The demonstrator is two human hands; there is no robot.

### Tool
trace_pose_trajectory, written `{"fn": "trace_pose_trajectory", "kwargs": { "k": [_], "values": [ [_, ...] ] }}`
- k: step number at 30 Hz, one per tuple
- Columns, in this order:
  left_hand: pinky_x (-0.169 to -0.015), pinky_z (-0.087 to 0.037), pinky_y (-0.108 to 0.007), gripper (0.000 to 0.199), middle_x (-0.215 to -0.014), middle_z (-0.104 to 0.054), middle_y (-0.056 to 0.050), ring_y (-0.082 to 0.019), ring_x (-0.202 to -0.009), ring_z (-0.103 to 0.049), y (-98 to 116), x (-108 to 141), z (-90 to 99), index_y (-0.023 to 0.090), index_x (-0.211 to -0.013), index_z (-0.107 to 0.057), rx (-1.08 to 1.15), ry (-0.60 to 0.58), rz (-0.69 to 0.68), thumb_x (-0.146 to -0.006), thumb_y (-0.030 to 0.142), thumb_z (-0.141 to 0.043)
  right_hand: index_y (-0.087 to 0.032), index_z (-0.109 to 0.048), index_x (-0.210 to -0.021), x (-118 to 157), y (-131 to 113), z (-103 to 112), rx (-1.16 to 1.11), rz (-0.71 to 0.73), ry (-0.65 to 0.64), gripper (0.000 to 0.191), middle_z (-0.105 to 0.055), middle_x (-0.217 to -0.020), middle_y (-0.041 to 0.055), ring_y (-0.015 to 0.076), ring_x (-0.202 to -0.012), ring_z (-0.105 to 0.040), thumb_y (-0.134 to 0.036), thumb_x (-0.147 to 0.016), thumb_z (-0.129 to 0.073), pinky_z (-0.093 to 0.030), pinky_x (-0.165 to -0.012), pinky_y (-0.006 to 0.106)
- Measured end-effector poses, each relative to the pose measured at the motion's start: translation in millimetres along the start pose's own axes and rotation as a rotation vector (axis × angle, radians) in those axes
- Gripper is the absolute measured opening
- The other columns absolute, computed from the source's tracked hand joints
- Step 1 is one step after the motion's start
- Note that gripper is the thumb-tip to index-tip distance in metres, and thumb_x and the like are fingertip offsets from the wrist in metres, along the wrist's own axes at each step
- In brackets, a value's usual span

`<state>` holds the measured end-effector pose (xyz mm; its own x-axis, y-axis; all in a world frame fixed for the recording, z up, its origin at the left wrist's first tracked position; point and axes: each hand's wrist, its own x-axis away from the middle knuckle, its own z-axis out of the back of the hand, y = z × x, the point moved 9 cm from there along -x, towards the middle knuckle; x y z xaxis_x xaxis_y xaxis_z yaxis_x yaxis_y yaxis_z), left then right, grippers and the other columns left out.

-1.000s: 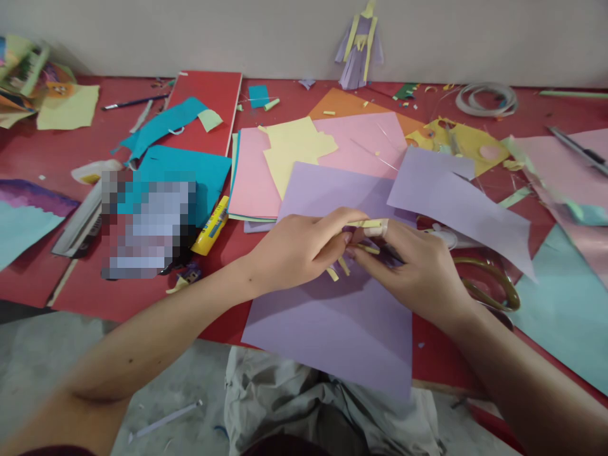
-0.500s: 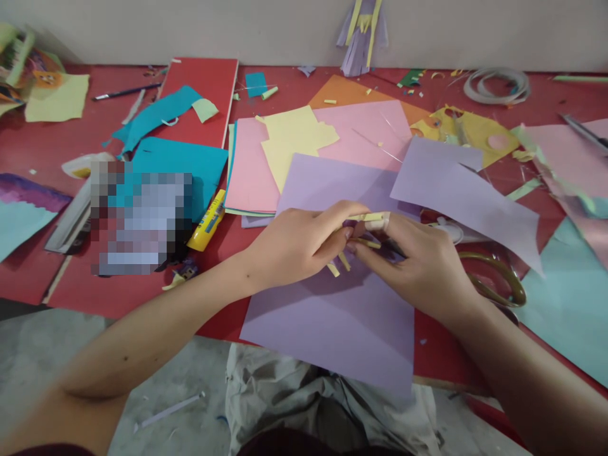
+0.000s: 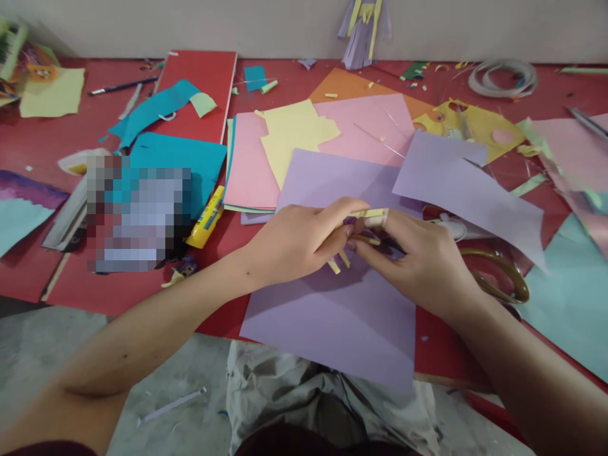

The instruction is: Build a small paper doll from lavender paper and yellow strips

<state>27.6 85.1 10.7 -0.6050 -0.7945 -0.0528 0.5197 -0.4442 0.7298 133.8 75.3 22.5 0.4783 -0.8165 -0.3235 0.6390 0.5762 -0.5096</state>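
My left hand (image 3: pixel 308 237) and my right hand (image 3: pixel 413 253) meet over a large purple paper sheet (image 3: pixel 327 316). Between their fingertips is a small paper craft piece with pale yellow strips (image 3: pixel 335 266) and a bit of dark purple, mostly hidden by the fingers. Both hands are closed on it, thumbs and forefingers pinching close together. A whitish wrap (image 3: pixel 377 219) circles a finger of my right hand. The purple sheet lies flat and its near edge hangs over the table's front edge.
Left of my hands lie a yellow glue stick (image 3: pixel 206 218), a blurred-out phone-like object (image 3: pixel 142 218) and a utility knife (image 3: pixel 69 218). Brown-handled scissors (image 3: pixel 515 278) sit at right, partly under purple paper (image 3: pixel 470 190). Behind are pink paper (image 3: pixel 370 126), clear tubing (image 3: pixel 503 79) and a purple paper figure (image 3: pixel 361 44).
The view has shifted slightly, with the table things appearing a little higher. My hands keep nearly the same pose around the small paper piece.
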Motion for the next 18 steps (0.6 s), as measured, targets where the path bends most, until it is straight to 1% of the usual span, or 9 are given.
{"fn": "trace_pose_trajectory", "kwargs": {
  "k": [5, 10, 18],
  "values": [
    [-0.061, -0.052, -0.018, 0.035, -0.090, -0.077, 0.000, -0.011, -0.069, -0.072, 0.2, 0.2, 0.2, 0.018, -0.131, -0.050, -0.013, 0.004, -0.001, -0.097, 0.015, -0.043, -0.024, -0.060, -0.092, 0.3, 0.4, -0.7, 0.002, -0.014, -0.012, 0.003, -0.070, -0.082, 0.0015, 0.0169, -0.068, -0.065, -0.022, -0.090, -0.058, -0.049, -0.062, 0.029],
    [-0.061, -0.051, -0.018, 0.035, -0.087, -0.077, 0.002, -0.011, -0.069, -0.072, -0.3, 0.0, -0.2, 0.020, -0.131, -0.050, -0.039, 0.000, 0.003, -0.097, 0.016, -0.044, -0.024, -0.060, -0.091, 0.3, 0.3, -1.5, 0.011, -0.013, -0.015, 0.004, -0.070, -0.081, 0.0014, 0.0169, -0.067, -0.065, -0.021, -0.090, -0.058, -0.048, -0.061, 0.029],
    [-0.060, -0.051, -0.018, 0.035, -0.087, -0.077, 0.000, -0.012, -0.068, -0.072, 0.6, -0.8, -0.9, 0.018, -0.132, -0.050, -0.080, -0.015, -0.005, -0.098, 0.018, -0.043, -0.022, -0.061, -0.093, 0.9, 1.1, -3.2, 0.034, -0.004, -0.020, 0.004, -0.071, -0.083, 0.0029, 0.0179, -0.069, -0.067, -0.022, -0.090, -0.058, -0.047, -0.061, 0.029]
  ]
}}
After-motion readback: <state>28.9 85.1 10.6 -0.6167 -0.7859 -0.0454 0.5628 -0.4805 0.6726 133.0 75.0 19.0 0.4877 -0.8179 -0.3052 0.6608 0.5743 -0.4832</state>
